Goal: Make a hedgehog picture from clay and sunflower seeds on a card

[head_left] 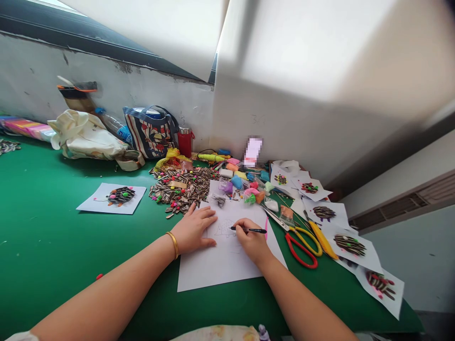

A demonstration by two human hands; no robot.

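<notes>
A white sheet of paper (209, 270) lies on the green table (71, 251), with a faint line drawing near its upper middle. My left hand (195, 229) rests flat on the sheet's left part, fingers spread, a gold bangle at the wrist. My right hand (251, 241) is closed around a black pen (254, 230), whose tip points left onto the drawing. Just beyond the sheet sits a heap of striped sunflower seeds (192, 189) mixed with small coloured balls. Packets of coloured clay (237, 182) lie to the right of the heap.
Scissors (302, 246) and a yellow cutter (322, 240) lie right of the sheet. Cards with seed figures (355, 248) line the right edge; another card (99, 201) is at left. Bags (151, 135), a red flask (185, 141) and a phone (253, 151) stand along the wall.
</notes>
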